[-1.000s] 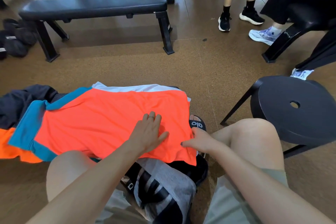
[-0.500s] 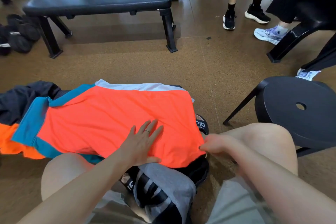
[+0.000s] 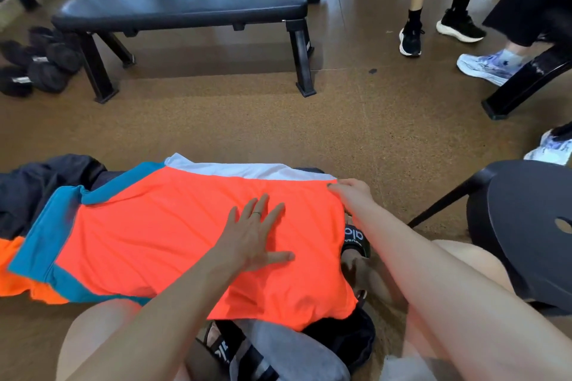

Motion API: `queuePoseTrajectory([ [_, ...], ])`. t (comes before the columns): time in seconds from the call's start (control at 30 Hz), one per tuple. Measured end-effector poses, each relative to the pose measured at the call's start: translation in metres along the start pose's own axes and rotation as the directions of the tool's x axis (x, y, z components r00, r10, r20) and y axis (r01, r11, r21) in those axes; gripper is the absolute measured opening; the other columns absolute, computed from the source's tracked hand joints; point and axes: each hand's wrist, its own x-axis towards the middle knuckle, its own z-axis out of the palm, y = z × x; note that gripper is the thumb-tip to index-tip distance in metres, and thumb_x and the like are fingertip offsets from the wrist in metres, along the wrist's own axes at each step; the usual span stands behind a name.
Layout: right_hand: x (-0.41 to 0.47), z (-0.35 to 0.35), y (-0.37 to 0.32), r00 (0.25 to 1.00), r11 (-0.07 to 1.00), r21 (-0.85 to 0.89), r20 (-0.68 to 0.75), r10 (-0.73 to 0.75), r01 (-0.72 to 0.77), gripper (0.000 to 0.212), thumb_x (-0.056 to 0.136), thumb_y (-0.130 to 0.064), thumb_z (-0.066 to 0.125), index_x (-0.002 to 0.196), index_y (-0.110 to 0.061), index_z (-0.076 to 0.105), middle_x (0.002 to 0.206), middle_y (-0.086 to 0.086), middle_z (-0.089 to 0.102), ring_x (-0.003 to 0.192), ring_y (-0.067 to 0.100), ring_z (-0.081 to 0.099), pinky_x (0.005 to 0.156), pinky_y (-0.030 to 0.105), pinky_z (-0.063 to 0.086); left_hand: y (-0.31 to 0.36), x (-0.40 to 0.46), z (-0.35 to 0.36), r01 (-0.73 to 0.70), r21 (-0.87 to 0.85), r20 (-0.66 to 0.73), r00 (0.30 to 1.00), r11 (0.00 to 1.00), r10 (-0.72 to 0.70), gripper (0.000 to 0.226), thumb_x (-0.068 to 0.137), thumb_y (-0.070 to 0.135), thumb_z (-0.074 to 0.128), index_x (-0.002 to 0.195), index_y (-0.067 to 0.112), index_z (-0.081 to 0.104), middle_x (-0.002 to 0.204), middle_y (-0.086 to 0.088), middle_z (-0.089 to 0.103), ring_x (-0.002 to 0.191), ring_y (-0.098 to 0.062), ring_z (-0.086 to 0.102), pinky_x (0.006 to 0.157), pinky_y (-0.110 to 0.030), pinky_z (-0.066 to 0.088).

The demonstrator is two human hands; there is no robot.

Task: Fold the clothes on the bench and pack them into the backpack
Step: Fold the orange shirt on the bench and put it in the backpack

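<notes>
An orange shirt [image 3: 173, 235] with teal sleeves and a white far strip lies spread flat on the bench in front of me, covering most of it. My left hand [image 3: 253, 238] rests flat on the shirt's middle, fingers spread, a ring on one finger. My right hand [image 3: 351, 195] is at the shirt's far right corner, fingers curled over the hem. A grey and black backpack [image 3: 288, 353] sits on the floor between my knees, partly under the shirt's near edge. A dark garment [image 3: 37, 185] is bunched at the bench's left end.
A black weight bench [image 3: 185, 6] stands across the floor ahead, with black dumbbells [image 3: 34, 62] to its left. A black stool [image 3: 532, 226] is close on my right. Other people's legs and shoes [image 3: 411, 37] stand at the far right. My sandal [image 3: 356, 237] shows under the shirt's right edge.
My right hand left the shirt's near right corner and moved up to its far right corner. My left hand slid slightly farther onto the shirt, still flat.
</notes>
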Motion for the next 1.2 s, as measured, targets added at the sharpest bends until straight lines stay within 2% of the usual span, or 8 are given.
queuePoseTrajectory([
  [0.13, 0.01, 0.004, -0.041, 0.965, 0.974, -0.002, -0.136, -0.225, 0.227, 0.018, 0.082, 0.0, 0.069, 0.099, -0.007, 0.071, 0.089, 0.004, 0.067, 0.086, 0.016, 0.06, 0.062, 0.013, 0.045, -0.006, 0.005, 0.005, -0.036, -0.031, -0.048, 0.998, 0.999, 0.034, 0.114, 0.06, 0.093, 0.017, 0.159, 0.041, -0.007, 0.169, -0.003, -0.013, 0.156, -0.027, -0.002, 0.122, -0.058, 0.012],
  [0.23, 0.025, 0.009, -0.067, 0.937, 0.952, -0.094, -0.173, -0.304, 0.292, 0.018, 0.085, -0.002, 0.066, 0.102, -0.003, 0.072, 0.098, 0.01, 0.07, 0.091, 0.02, 0.062, 0.072, 0.023, 0.043, -0.019, 0.005, 0.004, -0.023, -0.114, -0.093, 0.996, 0.993, 0.013, 0.108, 0.064, 0.092, 0.018, 0.158, 0.044, -0.007, 0.169, -0.002, -0.011, 0.156, -0.026, -0.001, 0.122, -0.058, 0.012],
  [0.37, 0.034, 0.009, -0.064, 0.986, 0.756, -0.648, -0.047, -0.158, 0.09, 0.031, 0.092, -0.01, 0.061, 0.122, 0.0, 0.065, 0.127, 0.022, 0.065, 0.12, 0.036, 0.06, 0.089, 0.035, 0.048, -0.05, -0.002, 0.007, 0.024, -0.108, -0.04, 0.999, 0.994, -0.028, 0.116, 0.058, 0.097, 0.015, 0.157, 0.044, -0.01, 0.168, -0.003, -0.015, 0.156, -0.027, -0.003, 0.123, -0.055, 0.013],
  [0.43, 0.03, 0.015, -0.06, 0.984, 0.653, -0.75, -0.022, -0.177, 0.101, 0.039, 0.093, -0.012, 0.057, 0.13, -0.004, 0.057, 0.134, 0.023, 0.058, 0.127, 0.04, 0.053, 0.099, 0.04, 0.045, -0.069, -0.006, 0.006, 0.038, -0.124, -0.05, 0.998, 0.992, -0.044, 0.122, 0.054, 0.104, 0.009, 0.158, 0.043, -0.007, 0.169, -0.006, -0.011, 0.155, -0.03, 0.003, 0.123, -0.052, 0.018],
  [0.67, 0.0, 0.073, -0.087, 0.843, 0.526, -0.695, 0.224, -0.489, 0.49, 0.05, 0.09, -0.007, 0.051, 0.14, -0.01, 0.049, 0.134, 0.017, 0.055, 0.126, 0.037, 0.051, 0.101, 0.045, 0.044, -0.167, -0.015, 0.004, 0.362, -0.225, -0.197, 0.892, 0.905, -0.406, 0.089, 0.091, 0.067, 0.049, 0.161, 0.027, 0.012, 0.166, -0.02, 0.012, 0.151, -0.036, 0.018, 0.123, -0.047, 0.019],
  [0.97, -0.028, 0.217, -0.115, 0.684, 0.456, -0.513, 0.597, -0.419, 0.727, 0.055, 0.093, -0.015, 0.056, 0.147, -0.016, 0.046, 0.145, 0.01, 0.054, 0.134, 0.026, 0.05, 0.107, 0.036, 0.041, -0.269, -0.018, 0.001, 0.51, -0.341, -0.19, 0.785, 0.79, -0.589, 0.093, 0.089, 0.051, 0.064, 0.159, 0.012, 0.017, 0.159, -0.019, 0.033, 0.147, -0.034, 0.032, 0.119, -0.048, 0.025],
  [1.1, -0.027, 0.274, -0.13, 0.617, 0.483, -0.424, 0.696, -0.368, 0.766, 0.059, 0.095, -0.012, 0.052, 0.152, -0.018, 0.041, 0.153, 0.005, 0.047, 0.134, 0.026, 0.051, 0.107, 0.035, 0.041, -0.291, -0.009, -0.013, 0.517, -0.453, -0.141, 0.763, 0.727, -0.63, 0.09, 0.082, 0.052, 0.071, 0.151, 0.012, 0.028, 0.137, -0.014, 0.057, 0.127, -0.035, 0.053, 0.102, -0.045, 0.041],
  [1.2, -0.025, 0.308, -0.142, 0.521, 0.362, -0.402, 0.783, -0.34, 0.841, 0.059, 0.097, -0.011, 0.053, 0.154, -0.016, 0.038, 0.158, 0.005, 0.042, 0.143, 0.023, 0.04, 0.113, 0.03, 0.033, -0.31, -0.006, -0.018, 0.53, -0.505, -0.053, 0.769, 0.681, -0.637, 0.068, 0.079, 0.042, 0.075, 0.129, 0.009, 0.042, 0.116, -0.012, 0.06, 0.111, -0.034, 0.058, 0.088, -0.043, 0.048],
])
